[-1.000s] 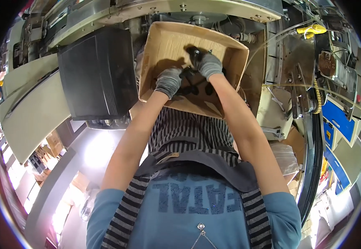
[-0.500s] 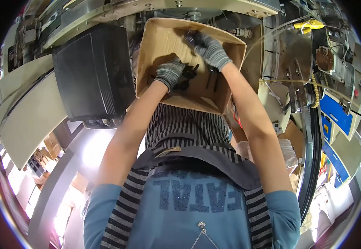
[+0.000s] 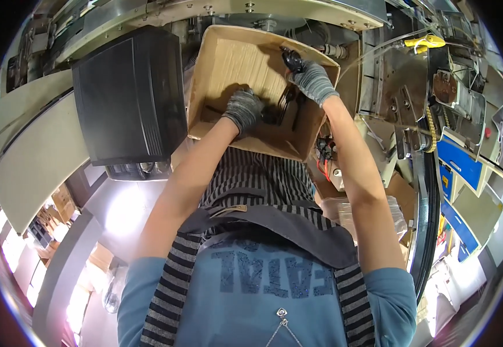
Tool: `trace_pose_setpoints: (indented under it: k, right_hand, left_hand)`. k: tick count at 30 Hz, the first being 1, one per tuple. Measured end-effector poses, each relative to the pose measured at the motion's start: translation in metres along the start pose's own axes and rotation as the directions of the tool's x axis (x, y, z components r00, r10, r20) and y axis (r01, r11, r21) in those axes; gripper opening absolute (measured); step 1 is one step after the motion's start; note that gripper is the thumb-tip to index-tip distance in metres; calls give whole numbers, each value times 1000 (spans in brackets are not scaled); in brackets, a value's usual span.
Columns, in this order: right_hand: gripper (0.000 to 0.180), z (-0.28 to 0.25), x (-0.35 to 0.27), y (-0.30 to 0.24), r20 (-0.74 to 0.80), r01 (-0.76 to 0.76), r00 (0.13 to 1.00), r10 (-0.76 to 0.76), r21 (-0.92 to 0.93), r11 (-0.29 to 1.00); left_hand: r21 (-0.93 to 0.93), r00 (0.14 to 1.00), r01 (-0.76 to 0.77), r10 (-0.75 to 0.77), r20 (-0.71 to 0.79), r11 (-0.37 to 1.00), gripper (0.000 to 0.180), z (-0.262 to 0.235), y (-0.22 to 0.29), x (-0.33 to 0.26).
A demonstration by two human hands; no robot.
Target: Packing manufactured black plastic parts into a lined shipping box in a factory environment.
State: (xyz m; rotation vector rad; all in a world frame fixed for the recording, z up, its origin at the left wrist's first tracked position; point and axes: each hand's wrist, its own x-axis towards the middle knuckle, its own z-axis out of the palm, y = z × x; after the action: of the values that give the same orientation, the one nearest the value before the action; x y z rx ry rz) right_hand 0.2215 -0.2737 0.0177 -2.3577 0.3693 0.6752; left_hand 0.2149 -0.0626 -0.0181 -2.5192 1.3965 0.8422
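Note:
An open brown cardboard box (image 3: 234, 63) is in front of my chest, with dark parts (image 3: 283, 107) lying at its bottom. My left hand (image 3: 243, 110), in a grey knit glove, reaches down inside the box with its fingers curled among those dark parts; what it grips is hidden. My right hand (image 3: 315, 82), also in a grey glove, is up at the box's right rim. Its fingers pinch a small black part (image 3: 291, 59).
A black ribbed housing (image 3: 130, 95) stands just left of the box. Grey metal machine frames run above it. On the right are metal brackets (image 3: 398, 98), a yellow clip (image 3: 426, 41), blue panels (image 3: 456, 165) and red wires (image 3: 325, 168) under the box.
My right hand has risen from inside the box to its right rim with the small black part. My left hand has stayed low in the box.

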Motion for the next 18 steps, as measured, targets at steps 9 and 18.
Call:
trace_pose_setpoints:
  k: [9,18]
  right_hand:
    - [29,38,-23,-40,231,278,956,-184,-496,822]
    - [34,108,-13,36,-397,-21,853,340,625,780]
  left_hand:
    - [11,894,417,-408,-184,909,31,-12,-36,-36]
    - [-313,957,272,-222,186,910,47,9,-35,-26]
